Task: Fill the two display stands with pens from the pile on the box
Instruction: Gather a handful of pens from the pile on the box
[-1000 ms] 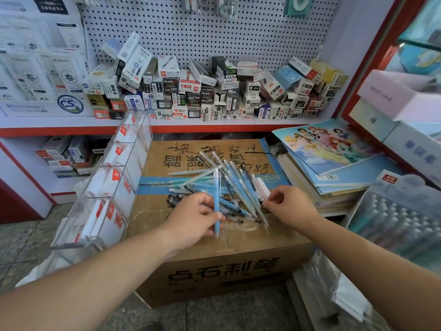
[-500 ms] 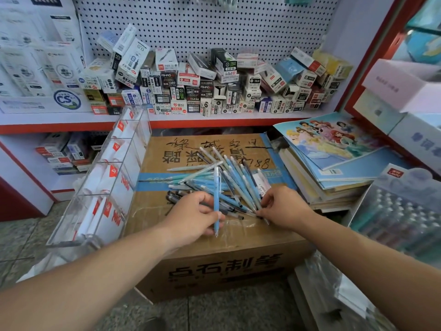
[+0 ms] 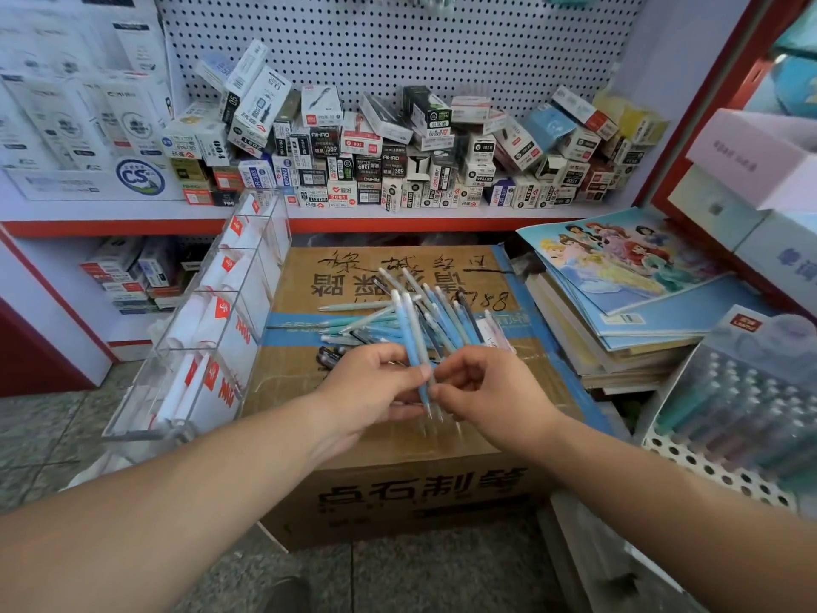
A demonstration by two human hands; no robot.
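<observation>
A pile of blue and pale green pens [image 3: 376, 323] lies on top of a brown cardboard box [image 3: 398, 488]. My left hand [image 3: 376, 391] grips two light blue pens [image 3: 409, 334] upright above the box's near half. My right hand [image 3: 490, 395] meets it from the right, fingertips pinching the same pens near their lower ends. A clear acrylic display stand [image 3: 212, 320] with several compartments and red-and-white labels leans against the box's left side. A second stand [image 3: 742, 404], holding rows of pens, sits at the far right.
A stack of notebooks [image 3: 619, 303] lies right of the box. Behind it a red-edged shelf [image 3: 376, 219] carries many small pen boxes under a white pegboard. Grey tiled floor [image 3: 53, 435] lies to the left and in front.
My right hand left the pile and came to the left hand with a second pen. Both hands now meet over the box, holding two pens together.
</observation>
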